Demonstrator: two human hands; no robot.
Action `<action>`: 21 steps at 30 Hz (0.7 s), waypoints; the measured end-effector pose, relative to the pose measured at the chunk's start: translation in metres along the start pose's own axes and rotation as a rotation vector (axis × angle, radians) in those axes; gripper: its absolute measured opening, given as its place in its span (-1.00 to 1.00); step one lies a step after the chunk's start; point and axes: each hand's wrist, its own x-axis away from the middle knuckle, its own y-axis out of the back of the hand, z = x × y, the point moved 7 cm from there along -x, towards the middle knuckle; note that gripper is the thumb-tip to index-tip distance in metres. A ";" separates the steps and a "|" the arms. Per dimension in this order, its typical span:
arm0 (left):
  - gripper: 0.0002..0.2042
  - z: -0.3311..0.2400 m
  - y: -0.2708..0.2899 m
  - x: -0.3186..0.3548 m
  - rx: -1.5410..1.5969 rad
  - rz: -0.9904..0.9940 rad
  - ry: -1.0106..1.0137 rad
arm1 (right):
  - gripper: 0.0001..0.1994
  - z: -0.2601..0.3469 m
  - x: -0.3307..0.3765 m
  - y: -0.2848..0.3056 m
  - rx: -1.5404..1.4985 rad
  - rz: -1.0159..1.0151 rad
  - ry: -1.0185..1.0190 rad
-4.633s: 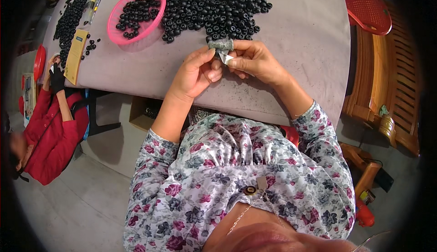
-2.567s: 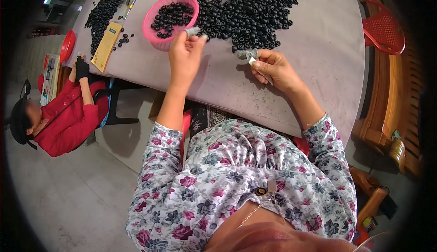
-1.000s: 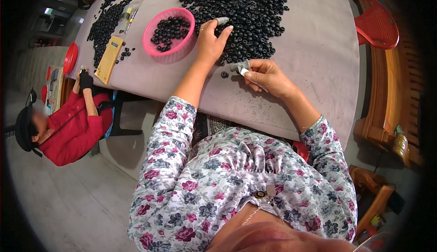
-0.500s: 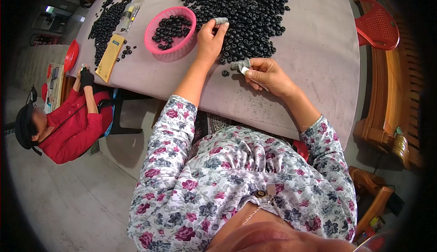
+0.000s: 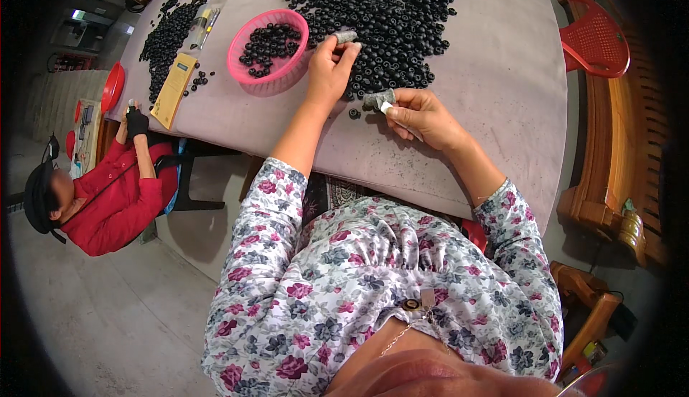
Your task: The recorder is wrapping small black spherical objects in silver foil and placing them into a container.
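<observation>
On the left hand (image 5: 329, 78), the index finger, its tip sleeved in a grey wrap (image 5: 346, 37), curls toward the raised thumb; whether the 2 pinch anything between them I cannot tell. On the right hand (image 5: 427, 121), the fingers (image 5: 410, 99) grip a slim white strip (image 5: 399, 121) under the thumb, while the index finger, in a 2nd grey wrap (image 5: 378, 100), points left. Just beside that wrapped tip sits 1 loose black piece (image 5: 354, 114). The left hand is the farther forward of the 2, back of the hand up, over the left edge of the heap of round black pieces (image 5: 387, 24); the right is at its near edge. The left forearm reaches up and slightly right, the right forearm slants up and left, so the 2 converge above the bench (image 5: 495, 110). Left of the left hand stands a pink basket (image 5: 267, 87) partly filled with similar black pieces.
</observation>
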 end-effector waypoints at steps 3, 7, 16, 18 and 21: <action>-0.70 -0.023 0.000 0.015 -0.168 0.049 -0.155 | -0.88 -0.011 -0.006 0.011 -0.273 -0.038 0.006; -0.42 -0.052 -0.005 0.037 -0.451 0.213 -0.310 | -0.90 -0.016 -0.009 0.028 -0.524 -0.069 0.075; -0.06 -0.052 -0.021 0.055 -0.760 0.372 -0.423 | -0.87 -0.017 -0.010 0.031 -0.533 -0.074 0.090; -0.07 -0.049 -0.020 0.048 -0.773 0.341 -0.456 | -0.87 -0.016 -0.011 0.030 -0.507 -0.070 0.083; -0.10 -0.044 -0.021 0.035 -0.777 0.313 -0.485 | -0.86 -0.014 -0.010 0.028 -0.471 -0.066 0.066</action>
